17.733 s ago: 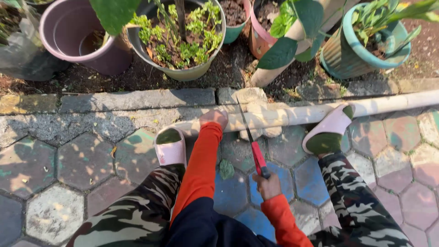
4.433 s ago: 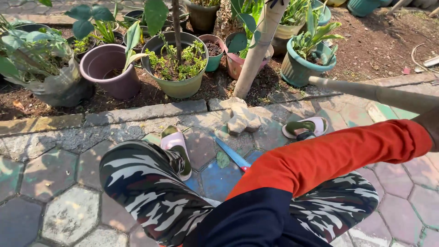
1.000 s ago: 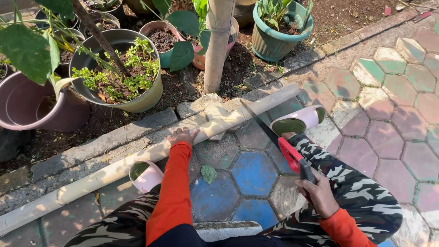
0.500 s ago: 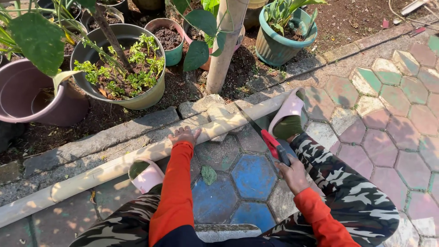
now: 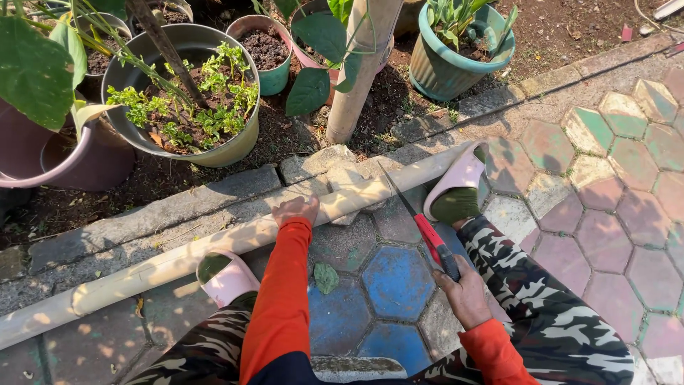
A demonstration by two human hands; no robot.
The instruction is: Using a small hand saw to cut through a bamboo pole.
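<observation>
- Lying across the scene from lower left to upper right, a long pale bamboo pole [image 5: 214, 249] is resting along the grey stone curb [image 5: 164, 214] where the painted hexagonal paving [image 5: 605, 178] is meeting the garden soil.
- Standing behind the curb, a wide pale-green pot [image 5: 235, 146] is holding small leafy plants, a maroon pot [image 5: 43, 157] is sitting at the left edge, a small teal pot [image 5: 274, 78] is showing dark soil, and a ribbed teal pot [image 5: 442, 71] is standing at the right of a pale upright trunk [image 5: 363, 71].
- Crouching over the paving, the person is wearing camouflage trousers [image 5: 548, 314] and orange sleeves [image 5: 281, 299], with pink slippers on both feet; the right slipper [image 5: 459, 178] is touching the pole, while the left slipper [image 5: 228, 278] is sitting just beside it.
- Pressing down on the pole, the left hand [image 5: 296, 210] is lying flat on it with fingers curled over its top.
- Gripping a handsaw [image 5: 420, 228] by its red and black handle, the right hand [image 5: 463, 292] is wrapping its fingers tightly around it, and the dark blade is slanting up so that its tip is meeting the pole near the right slipper.
- Lying on the blue paver between the feet, a small green leaf [image 5: 326, 278] is sitting apart from the pole.
</observation>
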